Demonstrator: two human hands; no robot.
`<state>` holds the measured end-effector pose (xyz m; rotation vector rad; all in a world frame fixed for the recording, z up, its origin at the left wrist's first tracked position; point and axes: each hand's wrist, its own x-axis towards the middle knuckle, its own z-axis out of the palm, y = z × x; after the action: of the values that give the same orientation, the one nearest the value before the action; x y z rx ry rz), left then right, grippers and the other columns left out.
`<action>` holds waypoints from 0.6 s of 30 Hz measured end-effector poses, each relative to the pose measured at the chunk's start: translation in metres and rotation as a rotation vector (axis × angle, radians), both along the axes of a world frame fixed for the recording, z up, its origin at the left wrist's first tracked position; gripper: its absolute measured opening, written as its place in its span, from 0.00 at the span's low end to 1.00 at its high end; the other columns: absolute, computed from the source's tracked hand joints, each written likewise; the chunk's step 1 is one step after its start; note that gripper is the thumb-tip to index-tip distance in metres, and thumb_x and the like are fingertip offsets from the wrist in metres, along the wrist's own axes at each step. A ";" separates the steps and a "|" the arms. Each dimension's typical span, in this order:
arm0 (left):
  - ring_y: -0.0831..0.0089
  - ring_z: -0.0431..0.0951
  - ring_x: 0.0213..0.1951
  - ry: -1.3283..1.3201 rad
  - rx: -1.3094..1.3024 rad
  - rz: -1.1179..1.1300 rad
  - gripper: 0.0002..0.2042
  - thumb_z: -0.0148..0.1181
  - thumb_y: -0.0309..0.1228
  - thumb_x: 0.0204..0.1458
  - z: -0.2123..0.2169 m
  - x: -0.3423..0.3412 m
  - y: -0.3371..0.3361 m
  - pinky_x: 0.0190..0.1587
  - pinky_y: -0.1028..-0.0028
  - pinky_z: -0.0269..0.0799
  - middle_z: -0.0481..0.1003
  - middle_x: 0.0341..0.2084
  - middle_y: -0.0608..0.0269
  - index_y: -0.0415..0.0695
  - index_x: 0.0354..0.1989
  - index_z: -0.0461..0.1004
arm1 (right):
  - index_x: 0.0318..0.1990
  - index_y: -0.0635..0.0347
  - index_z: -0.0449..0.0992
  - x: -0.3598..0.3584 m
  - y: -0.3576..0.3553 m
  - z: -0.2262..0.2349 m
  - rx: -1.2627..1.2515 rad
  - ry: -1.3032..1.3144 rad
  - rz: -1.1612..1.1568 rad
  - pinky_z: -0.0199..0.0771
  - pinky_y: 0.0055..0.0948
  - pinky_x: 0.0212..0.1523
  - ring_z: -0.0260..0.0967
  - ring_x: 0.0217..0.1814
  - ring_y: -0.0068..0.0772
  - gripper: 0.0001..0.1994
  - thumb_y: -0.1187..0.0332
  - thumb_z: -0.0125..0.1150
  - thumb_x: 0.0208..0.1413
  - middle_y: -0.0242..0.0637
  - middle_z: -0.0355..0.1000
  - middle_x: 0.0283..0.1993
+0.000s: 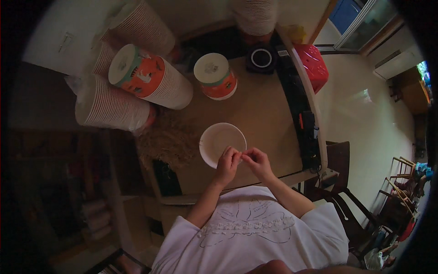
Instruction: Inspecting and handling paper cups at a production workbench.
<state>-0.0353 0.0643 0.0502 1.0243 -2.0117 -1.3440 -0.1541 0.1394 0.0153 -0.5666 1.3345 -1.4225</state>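
A white round paper tub [214, 139], its open mouth facing up, stands on the brown table directly in front of me. Over its near right rim, my left hand [228, 165] and my right hand [257, 162] meet with fingertips pinched together. Whatever lies between those fingertips is too small and dim to make out, and I cannot tell whether they touch the rim. To the left of the tub lies a loose heap of tan, straw-like fibre [169, 140]. Behind it stands an upside-down tub [214, 75] with an orange and green printed band.
Nested paper tubs [155, 77] lean at the far left beside plastic-wrapped stacks [112, 105]. Another tall stack [255, 18] rises at the back. A black device with a round top [261, 59] sits near the table's far right corner, a red stool [311, 66] beyond it. Dark chair [340, 169] at right.
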 end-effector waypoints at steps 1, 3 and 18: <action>0.65 0.69 0.27 -0.004 -0.026 -0.014 0.05 0.48 0.26 0.54 0.000 0.000 0.000 0.30 0.71 0.65 0.65 0.24 0.57 0.39 0.27 0.64 | 0.33 0.62 0.72 -0.001 0.001 0.000 -0.011 0.000 0.018 0.63 0.15 0.29 0.62 0.28 0.12 0.05 0.71 0.58 0.52 0.24 0.68 0.26; 0.68 0.69 0.27 0.033 0.034 -0.003 0.05 0.49 0.25 0.53 -0.002 0.001 0.000 0.29 0.72 0.65 0.66 0.24 0.58 0.39 0.27 0.64 | 0.32 0.62 0.72 -0.002 0.001 0.001 0.013 -0.021 0.004 0.63 0.15 0.29 0.62 0.28 0.12 0.05 0.71 0.58 0.52 0.25 0.69 0.26; 0.63 0.74 0.35 -0.211 -0.533 0.065 0.09 0.58 0.25 0.44 -0.033 -0.008 0.006 0.34 0.69 0.69 0.71 0.34 0.53 0.40 0.34 0.69 | 0.31 0.61 0.71 -0.009 0.004 -0.022 0.125 0.092 -0.104 0.63 0.16 0.26 0.62 0.26 0.14 0.05 0.70 0.59 0.51 0.26 0.68 0.26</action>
<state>-0.0430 0.0704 0.0172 0.9906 -2.2885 -0.6229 -0.1629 0.1435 -0.0063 -0.4907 1.5334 -1.3989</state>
